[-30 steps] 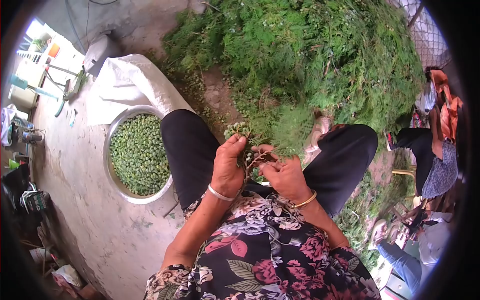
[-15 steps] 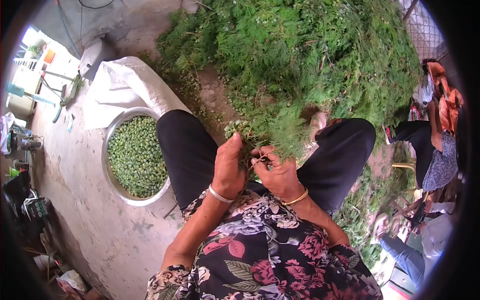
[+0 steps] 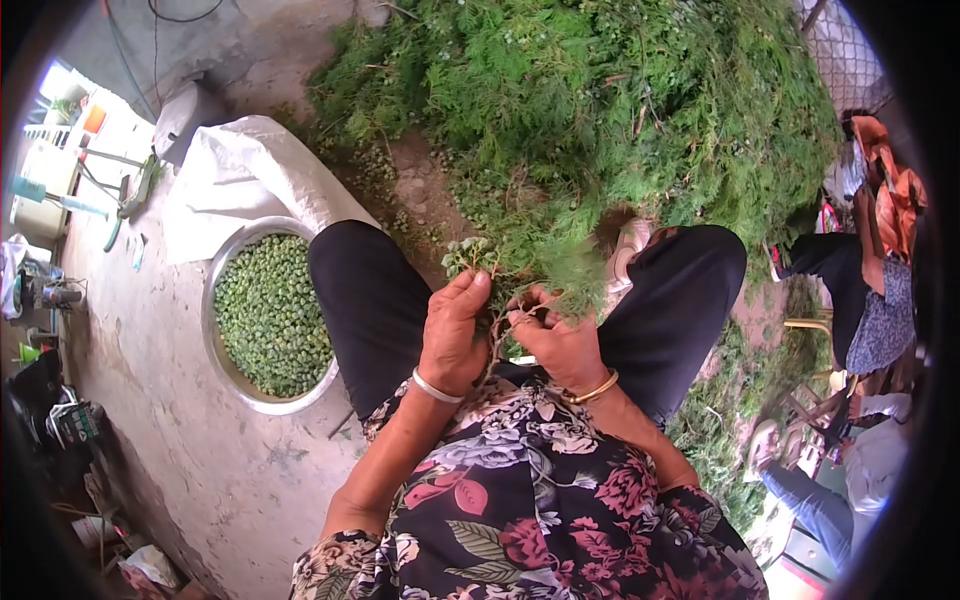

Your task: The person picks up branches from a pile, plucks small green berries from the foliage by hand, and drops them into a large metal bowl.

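Over my lap, my left hand [image 3: 457, 335] is closed around an evergreen branch, its thumb pressed up against a cluster of small green cones [image 3: 470, 254] at the top. Close beside it on the right, my right hand [image 3: 558, 345] pinches a thin twig with feathery green foliage [image 3: 575, 285] that fans out above the fingers. The bare lower stem [image 3: 494, 350] shows between the two hands. To the left of my knee stands a round metal basin [image 3: 212, 345], filled with loose green cones [image 3: 272, 315].
A large heap of cut evergreen branches [image 3: 620, 130] lies ahead of my feet. A white sack [image 3: 250, 165] is on the concrete floor behind the basin. Two other people sit at the right, one in jeans [image 3: 810, 505]. Assorted household items line the left wall.
My left thumb and the cone cluster have risen slightly, showing more of the cones. My right hand stays close by on the twig, its fingers shifted a little. The basin's contents look the same.
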`<move>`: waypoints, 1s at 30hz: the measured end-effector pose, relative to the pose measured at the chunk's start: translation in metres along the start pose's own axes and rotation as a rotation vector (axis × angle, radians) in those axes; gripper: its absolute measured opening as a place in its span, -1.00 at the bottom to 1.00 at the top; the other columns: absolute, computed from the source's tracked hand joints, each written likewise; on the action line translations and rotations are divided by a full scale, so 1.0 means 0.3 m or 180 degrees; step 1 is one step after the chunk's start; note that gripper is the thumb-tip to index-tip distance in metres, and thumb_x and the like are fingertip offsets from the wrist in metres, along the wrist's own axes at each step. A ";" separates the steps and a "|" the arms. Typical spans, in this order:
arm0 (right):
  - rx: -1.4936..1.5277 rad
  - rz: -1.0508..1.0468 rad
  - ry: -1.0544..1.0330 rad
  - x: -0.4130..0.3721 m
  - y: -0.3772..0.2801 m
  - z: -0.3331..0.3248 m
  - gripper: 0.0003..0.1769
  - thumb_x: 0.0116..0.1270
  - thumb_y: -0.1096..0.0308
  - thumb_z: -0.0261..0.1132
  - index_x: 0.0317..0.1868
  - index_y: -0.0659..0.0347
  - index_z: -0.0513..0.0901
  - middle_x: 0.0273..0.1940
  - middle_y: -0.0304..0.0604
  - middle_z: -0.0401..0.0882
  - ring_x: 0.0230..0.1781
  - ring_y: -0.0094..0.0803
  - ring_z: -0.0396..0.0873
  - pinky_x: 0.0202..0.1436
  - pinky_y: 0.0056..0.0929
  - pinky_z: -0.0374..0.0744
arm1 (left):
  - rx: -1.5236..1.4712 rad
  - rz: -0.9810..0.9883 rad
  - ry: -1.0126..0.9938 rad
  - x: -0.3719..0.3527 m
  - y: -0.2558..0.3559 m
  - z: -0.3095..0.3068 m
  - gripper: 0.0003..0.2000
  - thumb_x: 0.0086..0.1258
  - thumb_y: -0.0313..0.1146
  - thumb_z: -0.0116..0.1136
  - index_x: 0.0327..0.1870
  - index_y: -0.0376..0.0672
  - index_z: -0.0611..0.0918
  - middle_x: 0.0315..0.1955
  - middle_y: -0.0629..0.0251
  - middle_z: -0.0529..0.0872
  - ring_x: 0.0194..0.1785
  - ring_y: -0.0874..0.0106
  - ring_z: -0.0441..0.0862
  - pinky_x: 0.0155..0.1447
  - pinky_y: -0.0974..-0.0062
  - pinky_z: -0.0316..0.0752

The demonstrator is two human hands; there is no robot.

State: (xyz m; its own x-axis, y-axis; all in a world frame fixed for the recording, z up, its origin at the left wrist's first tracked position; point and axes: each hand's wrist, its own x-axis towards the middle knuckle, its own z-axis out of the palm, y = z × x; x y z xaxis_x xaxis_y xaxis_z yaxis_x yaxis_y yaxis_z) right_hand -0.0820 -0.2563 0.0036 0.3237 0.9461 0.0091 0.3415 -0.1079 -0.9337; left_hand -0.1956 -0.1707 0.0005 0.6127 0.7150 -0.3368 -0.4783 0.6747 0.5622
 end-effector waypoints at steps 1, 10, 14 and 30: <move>-0.0243 -0.0290 0.0073 0.002 0.000 -0.004 -0.87 0.14 0.49 0.30 -0.28 0.24 0.56 -0.38 -0.34 0.51 -0.44 -0.63 0.42 -0.43 -0.64 0.38 | 0.0002 -0.0004 -0.0001 0.000 0.003 0.000 -0.74 0.47 -0.28 -0.03 -0.05 -0.31 0.52 -0.21 0.21 0.66 -0.20 0.42 0.64 -0.04 0.47 0.57; 0.2417 0.1294 0.0299 0.001 -0.083 -0.047 -0.89 0.18 0.52 0.29 -0.27 0.24 0.56 -0.45 -0.29 0.55 -0.50 -0.64 0.50 -0.51 -0.64 0.42 | -0.0469 -0.0203 -0.0051 -0.015 0.050 0.039 -0.75 0.46 -0.31 -0.01 -0.01 -0.29 0.55 -0.23 0.21 0.65 -0.22 0.41 0.62 -0.05 0.45 0.55; 0.1590 0.1016 0.0222 -0.001 -0.086 -0.030 -0.84 0.20 0.51 0.32 -0.21 0.30 0.54 -0.35 -0.30 0.56 -0.34 -0.62 0.55 -0.36 -0.61 0.49 | -0.0530 -0.0054 -0.0097 -0.019 0.044 0.052 -0.75 0.45 -0.31 -0.01 -0.01 -0.29 0.54 -0.20 0.20 0.64 -0.17 0.38 0.62 -0.04 0.40 0.55; 0.1047 0.0543 0.0691 -0.009 -0.062 -0.025 -0.88 0.22 0.45 0.31 -0.27 0.25 0.53 -0.35 -0.29 0.56 -0.37 -0.61 0.51 -0.31 -0.58 0.49 | 0.0558 -0.0038 -0.0193 -0.051 0.041 0.069 -0.65 0.15 -0.68 0.16 0.00 -0.39 0.51 -0.26 0.27 0.61 -0.25 0.52 0.57 -0.08 0.59 0.47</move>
State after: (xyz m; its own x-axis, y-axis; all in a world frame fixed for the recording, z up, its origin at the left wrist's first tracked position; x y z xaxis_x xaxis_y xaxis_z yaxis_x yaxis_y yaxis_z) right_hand -0.0824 -0.2592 0.0235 0.5414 0.8331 -0.1130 -0.0212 -0.1208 -0.9924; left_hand -0.1977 -0.1770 0.0281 0.6570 0.6911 -0.3012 -0.3569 0.6370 0.6833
